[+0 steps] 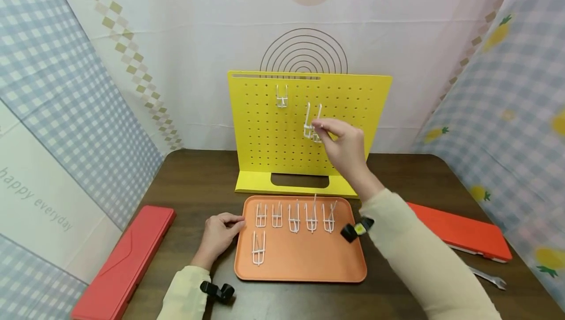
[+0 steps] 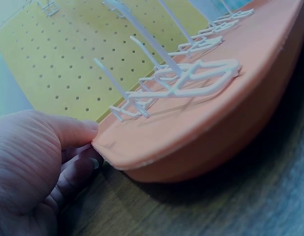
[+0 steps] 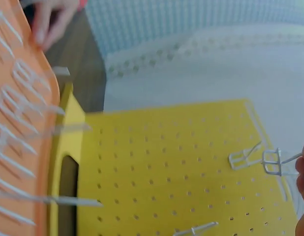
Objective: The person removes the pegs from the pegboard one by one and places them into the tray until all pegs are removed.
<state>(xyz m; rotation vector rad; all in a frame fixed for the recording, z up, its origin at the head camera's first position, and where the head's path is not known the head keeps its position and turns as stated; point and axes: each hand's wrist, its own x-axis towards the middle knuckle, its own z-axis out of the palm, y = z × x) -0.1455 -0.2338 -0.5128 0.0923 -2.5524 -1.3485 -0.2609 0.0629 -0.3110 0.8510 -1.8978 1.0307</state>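
My right hand point(image 1: 342, 141) pinches a white wire pegboard hook point(image 1: 307, 119) in front of the yellow pegboard point(image 1: 265, 138). In the right wrist view, this hook point(image 3: 272, 161) appears close to the fingertips at the right edge. Another hook point(image 1: 281, 99) hangs high on the board, and a further one point(image 3: 196, 229) sits lower, partly hidden by the right hand in the head view. With thumb and fingers, my left hand point(image 1: 219, 234) grips the left rim of the orange tray point(image 1: 304, 266). Several white hooks point(image 1: 294, 218) lie in it, mostly in one row.
A red case point(image 1: 125, 261) lies on the dark wooden table point(image 1: 194, 177) at left. On the right are an orange-red case point(image 1: 463, 231) and a metal wrench point(image 1: 490, 278). Patterned cloths point(image 1: 212, 55) surround the table at the back and sides.
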